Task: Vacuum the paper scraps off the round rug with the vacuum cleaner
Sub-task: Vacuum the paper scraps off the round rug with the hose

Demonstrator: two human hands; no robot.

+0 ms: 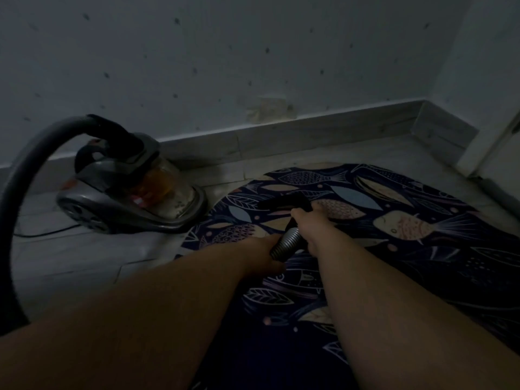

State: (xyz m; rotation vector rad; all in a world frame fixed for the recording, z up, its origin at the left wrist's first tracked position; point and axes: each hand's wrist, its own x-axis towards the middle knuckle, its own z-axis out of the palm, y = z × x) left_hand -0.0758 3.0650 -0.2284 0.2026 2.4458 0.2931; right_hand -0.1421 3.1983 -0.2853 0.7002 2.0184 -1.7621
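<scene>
A dark round rug (408,209) printed with fish and leaves covers the floor from the middle to the right. On its far left part lies the black nozzle (284,202) of the vacuum hose. My right hand (312,226) grips the black hose end just behind the nozzle. My left hand (263,256) holds the ribbed grey hose (284,243) a little nearer to me. The grey canister vacuum cleaner (126,187) stands on the floor left of the rug, its hose (31,164) arching up and off to the left. No paper scraps show on the rug in this dim light.
A wall with a pale skirting board (281,136) runs behind the vacuum cleaner and rug. A corner and a white door frame (489,153) stand at the right. The vacuum's power cord (47,233) trails over the grey floor at the left.
</scene>
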